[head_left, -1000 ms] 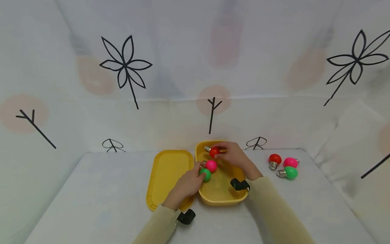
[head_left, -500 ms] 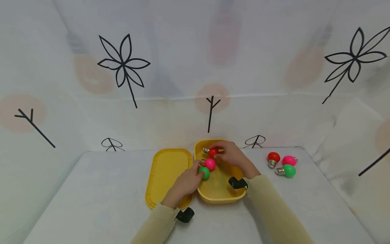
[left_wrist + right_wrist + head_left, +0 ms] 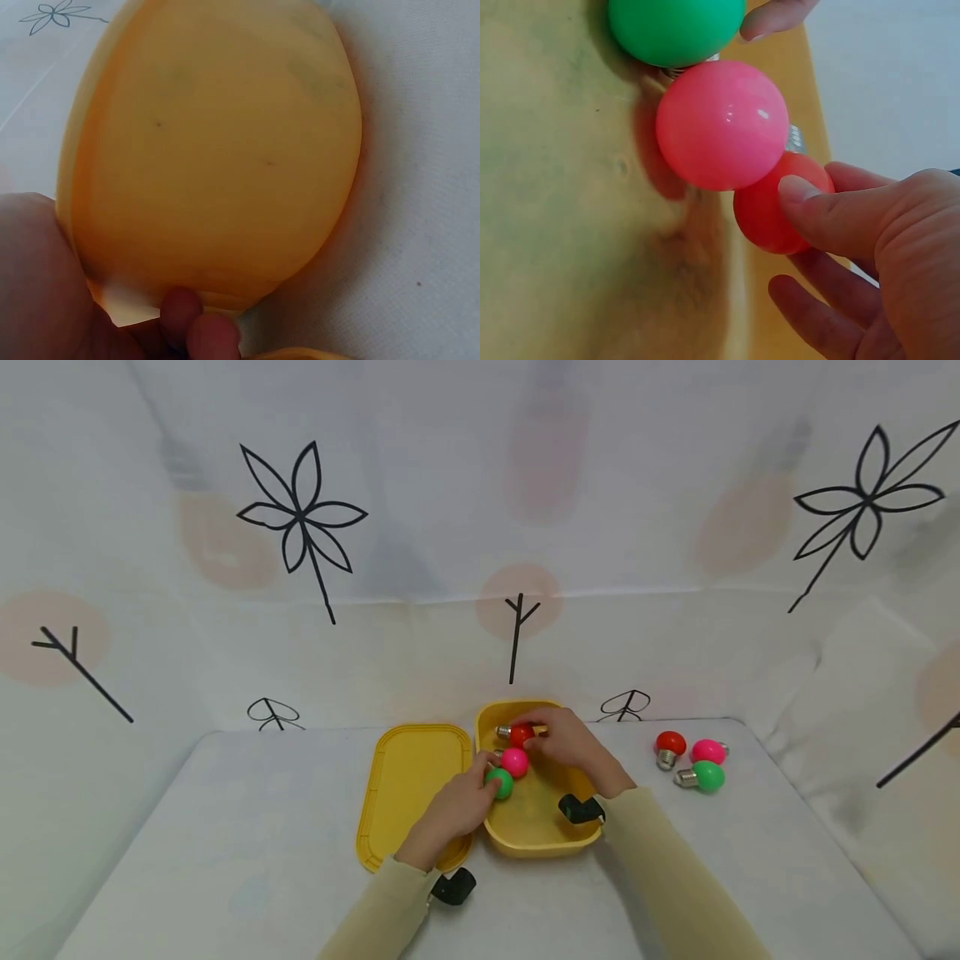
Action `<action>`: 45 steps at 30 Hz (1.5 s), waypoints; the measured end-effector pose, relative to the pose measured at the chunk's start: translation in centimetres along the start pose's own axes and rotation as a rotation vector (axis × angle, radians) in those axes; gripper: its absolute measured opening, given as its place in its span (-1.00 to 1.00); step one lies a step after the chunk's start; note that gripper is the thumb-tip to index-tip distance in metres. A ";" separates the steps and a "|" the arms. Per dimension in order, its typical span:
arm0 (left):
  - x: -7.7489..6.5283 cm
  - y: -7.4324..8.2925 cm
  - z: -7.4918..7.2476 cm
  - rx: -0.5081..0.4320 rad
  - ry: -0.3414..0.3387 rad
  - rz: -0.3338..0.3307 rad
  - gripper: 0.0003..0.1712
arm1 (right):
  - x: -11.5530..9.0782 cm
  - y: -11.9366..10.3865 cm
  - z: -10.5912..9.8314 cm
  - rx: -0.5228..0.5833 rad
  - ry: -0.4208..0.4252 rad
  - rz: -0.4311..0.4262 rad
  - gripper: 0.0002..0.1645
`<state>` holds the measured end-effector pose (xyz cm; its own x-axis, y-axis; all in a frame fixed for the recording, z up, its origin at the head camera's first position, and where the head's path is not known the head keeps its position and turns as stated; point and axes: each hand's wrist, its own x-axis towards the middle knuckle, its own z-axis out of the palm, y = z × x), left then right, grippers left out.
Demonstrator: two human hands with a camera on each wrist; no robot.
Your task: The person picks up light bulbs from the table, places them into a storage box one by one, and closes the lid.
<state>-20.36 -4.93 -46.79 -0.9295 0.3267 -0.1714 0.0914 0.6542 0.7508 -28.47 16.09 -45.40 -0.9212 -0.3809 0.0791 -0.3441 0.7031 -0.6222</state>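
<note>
In the head view, a green light bulb, a pink light bulb and a red light bulb lie in a row along the left side of a yellow tub. My left hand reaches over the tub's left rim and holds the green bulb with thumb and index finger. Two of its fingertips curl outside the wall in the left wrist view. My right hand pinches the red bulb, thumb on its dome, against the pink one. Fingers partly hide the metal bases.
Left of the tub lies a flat yellow lid. On the right of the white-covered table, another red bulb, pink bulb and green bulb lie grouped. A patterned cloth stands behind.
Both hands keep their hold on the bulbs. The red bulb sits slightly closer to the pink one. The whole head view has shifted a little.
</note>
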 end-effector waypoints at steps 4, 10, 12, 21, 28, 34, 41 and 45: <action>0.0 0.1 0.0 0.005 0.002 -0.003 -0.67 | 0.0 0.0 -0.1 -0.010 -0.011 0.003 -0.61; 0.1 0.0 0.1 0.006 0.003 0.003 -0.66 | 0.1 0.1 -0.1 -0.018 -0.031 0.008 -0.62; 0.1 0.0 0.1 0.009 0.004 0.002 -0.66 | 0.1 0.2 -0.1 -0.018 -0.033 0.011 -0.61; 0.1 -0.1 0.2 0.012 0.009 -0.006 -0.68 | 0.2 0.2 -0.1 -0.045 -0.055 0.000 -0.59; 0.2 -0.1 0.2 0.012 0.008 -0.007 -0.68 | 0.0 -0.1 -0.1 -0.047 -0.061 0.007 -0.56; 0.3 -0.3 0.3 0.019 0.011 -0.008 -0.68 | 0.0 -0.1 -0.1 -0.040 -0.064 0.003 -0.53; 0.4 -0.4 0.4 0.014 0.010 -0.008 -0.69 | 0.1 0.2 -0.1 0.000 -0.048 0.005 -0.53; 0.4 -0.3 0.4 0.015 0.012 -0.006 -0.69 | 0.1 0.3 -0.1 0.028 -0.036 0.025 -0.53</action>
<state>-20.58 -4.75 -47.35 -0.9342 0.3147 -0.1682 0.0912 0.6662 0.7402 -28.65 16.35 -45.53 -0.9223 -0.3850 0.0351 -0.3150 0.6958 -0.6455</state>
